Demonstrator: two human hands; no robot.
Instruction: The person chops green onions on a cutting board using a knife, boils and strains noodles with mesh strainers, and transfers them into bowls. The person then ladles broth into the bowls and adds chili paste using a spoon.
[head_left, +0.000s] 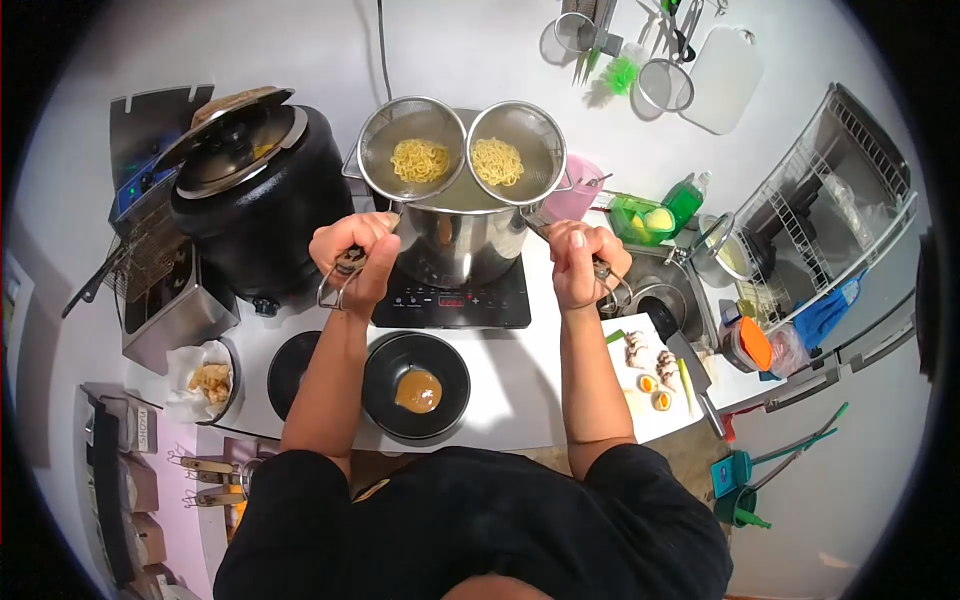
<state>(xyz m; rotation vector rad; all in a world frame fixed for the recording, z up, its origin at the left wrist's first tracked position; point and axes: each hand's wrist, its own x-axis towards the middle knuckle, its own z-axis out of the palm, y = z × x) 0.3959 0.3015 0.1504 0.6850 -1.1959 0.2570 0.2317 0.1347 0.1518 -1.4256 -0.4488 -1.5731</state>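
Observation:
My left hand (356, 255) grips the handle of a round mesh strainer (385, 130) that holds a clump of yellow noodles (420, 160). In my right hand (587, 262) is the handle of a second strainer (540, 125), with more noodles (497, 161) in it. Both strainers are side by side over a steel pot (460, 245), their rims touching or nearly so. The pot stands on a black induction cooker (450, 308) with a lit red display. Nearer to me, a black bowl (380, 385) holds a brown sauce (418, 391).
At the left stands a big black soup warmer (260, 215), its lid tilted. A second dark bowl (290, 372) is partly behind my left forearm. Halved eggs (662, 401) and meat pieces lie on a white board (640, 425) at the right, near a sink (690, 300) and dish rack (800, 220).

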